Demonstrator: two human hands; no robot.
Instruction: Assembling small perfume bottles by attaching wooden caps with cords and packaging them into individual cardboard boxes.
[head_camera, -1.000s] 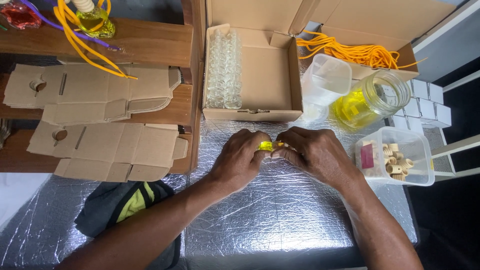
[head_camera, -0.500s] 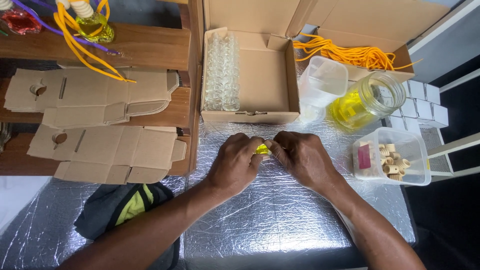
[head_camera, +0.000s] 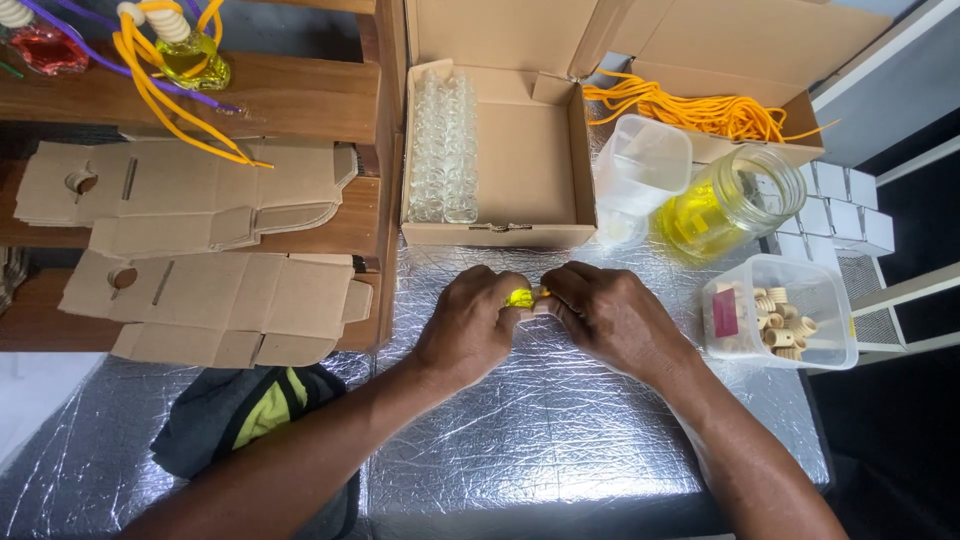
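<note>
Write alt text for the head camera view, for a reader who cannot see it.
Two bare hands, the left hand and right hand, meet over a foil-covered table, pinching a small yellow bottle between them. Behind them sit an open cardboard box with clear glass vials, a glass jar of yellow liquid and a plastic tub of wooden caps.

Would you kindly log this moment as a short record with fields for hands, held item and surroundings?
Left hand: left hand pinching a small yellow bottle
Right hand: right hand meets it at the bottle's end
Surface: foil-covered table
Behind hands: open cardboard box with clear empty bottles along its left side
Right side: jar of yellow liquid, tub of beige caps
Left side: flat carton blanks
</note>
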